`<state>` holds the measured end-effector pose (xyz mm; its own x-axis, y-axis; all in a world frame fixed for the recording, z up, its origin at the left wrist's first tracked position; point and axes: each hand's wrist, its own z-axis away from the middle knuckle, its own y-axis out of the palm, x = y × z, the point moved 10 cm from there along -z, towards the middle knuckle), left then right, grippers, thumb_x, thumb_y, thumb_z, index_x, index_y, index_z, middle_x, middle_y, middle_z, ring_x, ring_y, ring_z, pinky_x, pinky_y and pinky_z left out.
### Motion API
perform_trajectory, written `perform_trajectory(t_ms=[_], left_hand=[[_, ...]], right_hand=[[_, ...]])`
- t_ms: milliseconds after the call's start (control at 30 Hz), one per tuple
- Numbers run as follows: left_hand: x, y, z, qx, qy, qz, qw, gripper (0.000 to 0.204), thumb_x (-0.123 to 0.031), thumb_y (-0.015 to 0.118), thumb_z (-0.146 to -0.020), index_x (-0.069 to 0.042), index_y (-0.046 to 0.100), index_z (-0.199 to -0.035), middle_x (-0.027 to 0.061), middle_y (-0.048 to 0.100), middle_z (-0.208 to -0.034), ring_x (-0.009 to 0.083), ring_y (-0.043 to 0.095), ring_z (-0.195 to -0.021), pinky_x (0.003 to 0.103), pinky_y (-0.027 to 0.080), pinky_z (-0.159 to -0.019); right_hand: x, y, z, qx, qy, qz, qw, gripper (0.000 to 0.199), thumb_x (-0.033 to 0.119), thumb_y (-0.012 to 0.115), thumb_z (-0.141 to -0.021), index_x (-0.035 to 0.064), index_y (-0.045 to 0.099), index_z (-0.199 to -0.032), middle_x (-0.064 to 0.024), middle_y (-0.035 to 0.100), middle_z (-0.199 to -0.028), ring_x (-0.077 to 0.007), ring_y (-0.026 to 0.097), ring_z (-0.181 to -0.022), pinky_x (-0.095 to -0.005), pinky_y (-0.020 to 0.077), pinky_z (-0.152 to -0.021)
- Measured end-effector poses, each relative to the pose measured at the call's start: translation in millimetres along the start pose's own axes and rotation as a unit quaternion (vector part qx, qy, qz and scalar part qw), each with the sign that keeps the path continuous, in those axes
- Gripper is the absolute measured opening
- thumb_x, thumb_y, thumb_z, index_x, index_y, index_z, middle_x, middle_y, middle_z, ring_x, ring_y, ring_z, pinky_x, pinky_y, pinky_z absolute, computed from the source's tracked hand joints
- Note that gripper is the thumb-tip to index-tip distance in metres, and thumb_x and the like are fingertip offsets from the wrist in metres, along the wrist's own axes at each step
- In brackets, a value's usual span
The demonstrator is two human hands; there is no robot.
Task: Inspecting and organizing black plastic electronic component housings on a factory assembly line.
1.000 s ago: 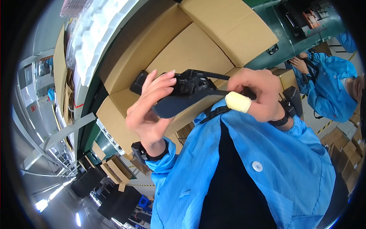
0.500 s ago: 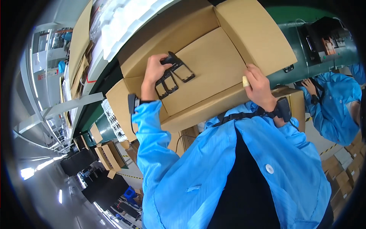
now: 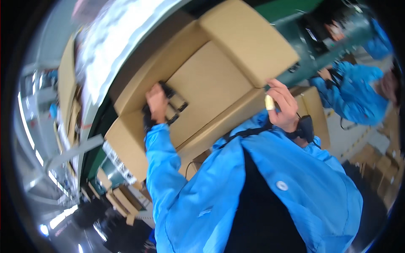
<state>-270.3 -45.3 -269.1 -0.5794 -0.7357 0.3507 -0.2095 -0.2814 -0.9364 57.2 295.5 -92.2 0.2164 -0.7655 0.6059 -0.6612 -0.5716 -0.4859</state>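
My left hand (image 3: 157, 103) is down in the left part of an open cardboard box (image 3: 211, 80), its fingers closed around black plastic frames (image 3: 177, 103) with rectangular openings. The frames lie low, close to the box's left end, and the hand hides part of them. Just off the box's right corner, my right hand (image 3: 283, 105) is raised with bent fingers apart and nothing visible in them. A pale yellow cover (image 3: 269, 102) wraps one of its digits. Motion blurs the picture.
White plastic trays (image 3: 114, 46) are stacked on a shelf beyond the box's left side. A large flap (image 3: 249, 38) sticks out at the far right. Another person in a blue jacket (image 3: 354, 95) works at the green bench (image 3: 291, 46) on the right.
My left hand has moved the black frames lower and toward the box's left end. My right hand has let go of the box's edge. The whole view has shifted.
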Motion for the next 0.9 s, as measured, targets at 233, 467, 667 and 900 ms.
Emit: perform_trajectory(t_ms=[233, 467, 667, 900], left_hand=[[0.9, 13.8, 8.3, -0.012, -0.055, -0.039, 0.998, 0.058, -0.007, 0.062, -0.083, 0.003, 0.050, -0.138, 0.0183, 0.063, -0.124, 0.0330, 0.061, -0.117, 0.049, 0.042, -0.104], [1.8, 3.8, 8.0, -0.011, -0.035, -0.047, 0.998, 0.054, -0.005, 0.061, -0.084, 0.001, 0.053, -0.137, 0.0181, 0.064, -0.125, 0.0321, 0.062, -0.116, 0.050, 0.042, -0.103], [1.5, -51.0, 15.2, -0.045, -0.065, -0.033, 0.996, 0.043, -0.006, 0.062, -0.084, -0.001, 0.063, -0.127, 0.0186, 0.068, -0.120, 0.0335, 0.066, -0.109, 0.052, 0.042, -0.104], [-17.3, -190.4, 81.6, -0.251, -0.046, 0.179, 0.950, 0.017, -0.003, 0.066, -0.089, 0.001, 0.070, -0.105, 0.0157, 0.073, -0.105, 0.0331, 0.069, -0.100, 0.054, 0.041, -0.112]], right_hand=[[-220.0, -32.9, 72.0, -0.086, 0.343, 0.115, 0.929, 0.016, 0.008, 0.063, -0.084, -0.0006, 0.069, -0.096, -0.0219, 0.070, -0.085, -0.0411, 0.069, -0.080, -0.0439, 0.0547, -0.073], [-324.2, 8.7, 101.8, 0.128, 0.367, 0.244, 0.889, 0.030, 0.009, 0.063, -0.077, -0.0033, 0.068, -0.104, -0.0275, 0.071, -0.100, -0.0440, 0.068, -0.098, -0.0506, 0.0553, -0.088], [-331.0, 32.2, 105.4, 0.258, 0.338, 0.291, 0.857, 0.022, 0.014, 0.063, -0.082, -0.0016, 0.069, -0.096, -0.0276, 0.071, -0.095, -0.0445, 0.069, -0.094, -0.0538, 0.0551, -0.086], [-284.6, -60.9, 60.3, -0.025, 0.406, 0.205, 0.890, 0.016, 0.014, 0.062, -0.082, -0.0016, 0.065, -0.082, -0.0280, 0.066, -0.082, -0.0466, 0.065, -0.079, -0.0533, 0.0492, -0.070]])
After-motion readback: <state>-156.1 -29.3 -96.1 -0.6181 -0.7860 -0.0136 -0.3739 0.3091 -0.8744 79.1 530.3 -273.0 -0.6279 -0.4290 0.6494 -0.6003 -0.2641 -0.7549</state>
